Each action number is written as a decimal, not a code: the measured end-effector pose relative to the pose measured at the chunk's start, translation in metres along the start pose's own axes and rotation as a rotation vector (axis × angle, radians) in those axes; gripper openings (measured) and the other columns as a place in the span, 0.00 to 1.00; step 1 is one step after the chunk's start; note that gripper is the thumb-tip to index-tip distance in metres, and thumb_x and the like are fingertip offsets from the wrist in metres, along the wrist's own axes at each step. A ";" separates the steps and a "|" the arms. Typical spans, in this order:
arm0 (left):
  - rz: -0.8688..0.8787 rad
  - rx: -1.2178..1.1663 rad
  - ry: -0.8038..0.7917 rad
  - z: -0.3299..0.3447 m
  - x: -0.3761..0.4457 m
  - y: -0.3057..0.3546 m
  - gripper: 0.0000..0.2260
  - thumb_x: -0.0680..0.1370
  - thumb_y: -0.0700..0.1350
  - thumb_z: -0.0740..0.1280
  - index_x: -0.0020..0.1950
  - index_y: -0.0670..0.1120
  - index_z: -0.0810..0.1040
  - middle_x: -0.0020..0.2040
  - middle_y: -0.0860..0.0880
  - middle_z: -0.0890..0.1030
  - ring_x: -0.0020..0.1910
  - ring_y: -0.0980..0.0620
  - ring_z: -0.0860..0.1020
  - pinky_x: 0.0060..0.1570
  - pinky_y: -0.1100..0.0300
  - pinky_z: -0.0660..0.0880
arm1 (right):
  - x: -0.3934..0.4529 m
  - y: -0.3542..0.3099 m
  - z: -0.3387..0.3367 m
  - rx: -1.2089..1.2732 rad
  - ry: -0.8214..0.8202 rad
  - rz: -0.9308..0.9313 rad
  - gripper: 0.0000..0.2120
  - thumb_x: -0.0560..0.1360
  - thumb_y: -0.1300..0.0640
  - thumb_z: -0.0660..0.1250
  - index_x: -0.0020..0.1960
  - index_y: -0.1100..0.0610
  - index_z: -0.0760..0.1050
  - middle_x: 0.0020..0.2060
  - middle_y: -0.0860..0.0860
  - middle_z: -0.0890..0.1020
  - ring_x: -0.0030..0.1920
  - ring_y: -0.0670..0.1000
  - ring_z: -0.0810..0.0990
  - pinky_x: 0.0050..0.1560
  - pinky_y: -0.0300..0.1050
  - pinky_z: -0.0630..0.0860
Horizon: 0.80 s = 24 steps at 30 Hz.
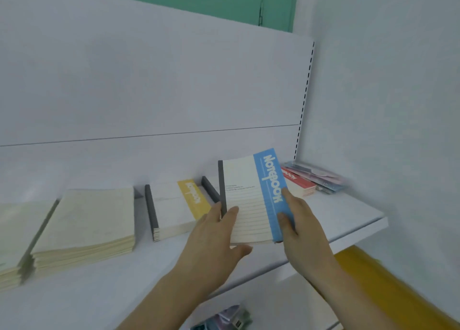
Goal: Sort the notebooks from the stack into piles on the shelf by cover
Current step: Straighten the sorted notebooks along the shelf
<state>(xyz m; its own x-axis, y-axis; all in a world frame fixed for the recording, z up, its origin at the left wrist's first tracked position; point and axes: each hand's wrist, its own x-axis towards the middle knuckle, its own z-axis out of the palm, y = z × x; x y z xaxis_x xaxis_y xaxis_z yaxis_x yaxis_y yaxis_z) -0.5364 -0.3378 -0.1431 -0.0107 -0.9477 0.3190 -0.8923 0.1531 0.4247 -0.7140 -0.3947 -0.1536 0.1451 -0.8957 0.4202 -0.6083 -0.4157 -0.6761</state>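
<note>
A cream notebook with a blue band reading NOTEBOOK point(251, 195) is held tilted above the white shelf point(348, 212). My left hand point(216, 235) grips its dark spine edge, fingers on the cover and thumb below. My right hand point(298, 220) holds its blue edge. Left of it lies a pile with a yellow-band cover point(179, 205). Behind my right hand sits a red-band pile point(298, 183). At the far left are two plain cream piles point(92, 220), point(15, 235).
A clear packet of pastel items point(321, 175) lies in the shelf's back right corner. The white back panel point(149, 80) rises behind the piles. A yellow surface point(388, 287) and a lower shelf with small packets point(224, 319) show below.
</note>
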 end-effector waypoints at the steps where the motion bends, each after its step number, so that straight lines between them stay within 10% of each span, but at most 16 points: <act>1: 0.003 0.023 -0.013 0.003 0.008 -0.001 0.30 0.78 0.58 0.67 0.77 0.52 0.61 0.74 0.55 0.61 0.70 0.54 0.64 0.66 0.65 0.61 | 0.010 0.005 0.000 -0.023 -0.010 -0.017 0.24 0.83 0.56 0.55 0.78 0.49 0.55 0.66 0.46 0.66 0.57 0.43 0.67 0.45 0.17 0.66; 9: -0.133 0.077 0.047 0.022 0.072 -0.010 0.23 0.78 0.55 0.68 0.72 0.50 0.69 0.72 0.51 0.69 0.69 0.52 0.69 0.64 0.62 0.63 | 0.101 0.054 0.008 -0.467 -0.224 -0.309 0.38 0.78 0.31 0.42 0.78 0.56 0.56 0.64 0.51 0.69 0.62 0.52 0.69 0.64 0.43 0.67; 14: -0.224 0.156 0.014 0.038 0.096 -0.017 0.26 0.76 0.59 0.69 0.70 0.49 0.71 0.63 0.53 0.76 0.61 0.52 0.73 0.60 0.59 0.69 | 0.138 0.072 0.015 -0.680 -0.485 -0.387 0.64 0.55 0.17 0.26 0.79 0.54 0.47 0.77 0.52 0.56 0.78 0.54 0.46 0.78 0.52 0.45; 24: -0.372 0.456 -0.030 0.061 0.115 -0.016 0.24 0.76 0.67 0.62 0.68 0.58 0.73 0.62 0.58 0.77 0.64 0.50 0.69 0.62 0.56 0.66 | 0.186 0.110 0.028 -0.779 -0.544 -0.686 0.52 0.67 0.20 0.31 0.78 0.51 0.56 0.71 0.53 0.69 0.76 0.58 0.53 0.77 0.57 0.44</act>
<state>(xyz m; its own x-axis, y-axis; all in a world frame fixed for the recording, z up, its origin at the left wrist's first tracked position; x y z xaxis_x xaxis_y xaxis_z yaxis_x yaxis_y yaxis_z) -0.5513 -0.4662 -0.1649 0.3333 -0.9231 0.1917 -0.9425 -0.3207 0.0944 -0.7318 -0.6114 -0.1671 0.8283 -0.5491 0.1108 -0.5591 -0.7980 0.2247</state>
